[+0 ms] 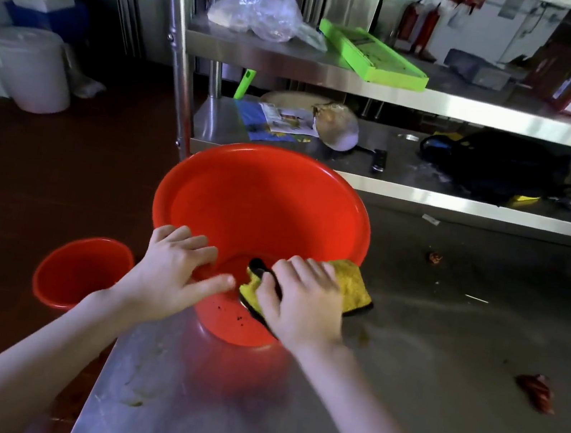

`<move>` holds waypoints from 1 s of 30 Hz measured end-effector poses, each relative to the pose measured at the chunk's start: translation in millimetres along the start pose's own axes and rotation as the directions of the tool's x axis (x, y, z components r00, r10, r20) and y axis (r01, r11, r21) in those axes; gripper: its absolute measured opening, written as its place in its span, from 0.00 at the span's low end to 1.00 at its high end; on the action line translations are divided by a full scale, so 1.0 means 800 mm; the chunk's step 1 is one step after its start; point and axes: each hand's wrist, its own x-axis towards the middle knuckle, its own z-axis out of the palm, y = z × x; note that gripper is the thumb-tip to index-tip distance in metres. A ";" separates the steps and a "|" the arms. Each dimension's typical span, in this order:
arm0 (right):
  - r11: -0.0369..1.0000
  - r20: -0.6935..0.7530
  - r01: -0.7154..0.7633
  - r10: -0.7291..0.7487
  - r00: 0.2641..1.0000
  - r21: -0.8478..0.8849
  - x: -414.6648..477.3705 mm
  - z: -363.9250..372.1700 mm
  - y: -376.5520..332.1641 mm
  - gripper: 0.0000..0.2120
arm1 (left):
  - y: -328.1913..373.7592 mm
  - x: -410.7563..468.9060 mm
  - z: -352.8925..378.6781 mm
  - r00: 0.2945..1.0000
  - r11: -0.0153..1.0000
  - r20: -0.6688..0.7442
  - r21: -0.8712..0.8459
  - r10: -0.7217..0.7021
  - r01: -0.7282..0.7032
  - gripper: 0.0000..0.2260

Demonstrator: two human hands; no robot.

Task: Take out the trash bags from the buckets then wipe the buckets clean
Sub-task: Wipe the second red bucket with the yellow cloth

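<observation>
In the centre of the frame, a large red bucket [263, 205] stands on the steel surface [436, 392], its mouth wide towards the camera and a few dark specks on its inner wall near the bottom edge. The left hand [169, 272] rests on the near left part of the rim, its fingers [196, 243] spread and nearly straight, the thumb reaching right across the inside; it holds nothing. Just right of it, the right hand [303, 302] grips a yellow cloth [352, 284] with a black edge, its fingers [320, 271] curled over the fabric and pressing it against the near right part of the rim. Part of the cloth sticks out beyond the knuckles to the right, outside the bucket.

At lower left a small red bucket [78, 268] sits on the dark floor, apart from the large one. A red scrap [536, 392] lies on the surface at right. On the shelves behind are a green tray [371, 55] and a clear plastic bag [258, 9]; a white bin [33, 68] stands at upper left
</observation>
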 end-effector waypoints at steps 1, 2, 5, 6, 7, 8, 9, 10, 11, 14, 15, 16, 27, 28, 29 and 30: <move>0.998 0.050 0.060 -0.060 0.997 0.019 0.006 -0.009 0.024 0.12 | 0.003 0.000 0.000 1.000 0.999 0.006 -0.028 -0.019 0.019 0.27; 0.995 0.108 0.092 -0.095 0.990 0.034 0.014 -0.020 0.052 0.12 | 0.006 0.002 -0.001 0.999 0.999 0.008 -0.043 -0.033 0.033 0.26; 0.998 0.365 -0.010 -0.013 0.931 0.061 0.052 -0.047 0.127 0.13 | 0.009 0.008 -0.003 0.998 0.997 0.014 -0.056 -0.055 0.055 0.23; 0.998 0.401 -0.041 0.019 0.916 0.045 0.058 -0.047 0.140 0.13 | 0.007 0.010 -0.003 0.997 0.996 0.018 -0.056 -0.071 0.072 0.23; 0.998 0.391 -0.067 0.054 0.919 0.021 0.060 -0.043 0.145 0.13 | 0.006 0.013 0.000 0.995 0.994 0.011 -0.053 -0.097 0.097 0.24; 0.993 0.350 -0.115 0.115 0.930 -0.019 0.057 -0.037 0.139 0.13 | 0.005 0.017 0.002 0.991 0.990 -0.006 -0.048 -0.132 0.131 0.25; 0.982 0.277 -0.180 0.190 0.942 -0.060 0.050 -0.030 0.125 0.14 | 0.004 0.023 0.006 0.985 0.984 -0.024 -0.047 -0.172 0.171 0.24; 0.965 0.186 -0.250 0.261 0.947 -0.080 0.040 -0.024 0.106 0.15 | 0.003 0.030 0.008 0.977 0.977 -0.034 -0.050 -0.211 0.209 0.23; 0.951 0.096 -0.297 0.305 0.948 -0.082 0.030 -0.018 0.085 0.15 | 0.000 0.037 0.009 0.971 0.970 -0.029 -0.054 -0.239 0.237 0.21; 0.928 -0.091 -0.367 0.361 0.928 -0.059 0.010 -0.009 0.026 0.13 | 0.000 0.056 0.006 0.966 0.965 0.011 -0.041 -0.259 0.259 0.19; 0.918 -0.126 -0.391 0.382 0.916 -0.061 0.008 -0.008 0.009 0.13 | 0.008 0.059 0.005 0.964 0.964 -0.008 -0.017 -0.266 0.265 0.19; 0.911 -0.137 -0.407 0.396 0.908 -0.067 0.009 -0.006 -0.005 0.12 | 0.023 0.061 0.006 0.959 0.960 -0.047 0.015 -0.279 0.280 0.19; 0.997 0.141 0.069 -0.075 0.987 0.045 0.004 -0.049 0.101 0.12 | 0.061 0.019 0.017 0.948 0.957 -0.199 -0.201 -0.250 0.210 0.22; 0.997 0.213 0.044 -0.055 0.976 0.059 0.012 -0.056 0.124 0.13 | 0.052 0.020 0.014 0.956 0.958 -0.178 -0.212 -0.232 0.193 0.22; 0.998 0.288 0.018 -0.036 0.957 0.062 0.019 -0.058 0.142 0.15 | 0.046 0.020 0.013 0.962 0.959 -0.163 -0.219 -0.218 0.180 0.22; 0.999 0.331 -0.002 -0.017 0.944 0.055 0.024 -0.056 0.155 0.15 | 0.042 0.022 0.012 0.964 0.960 -0.157 -0.218 -0.214 0.177 0.22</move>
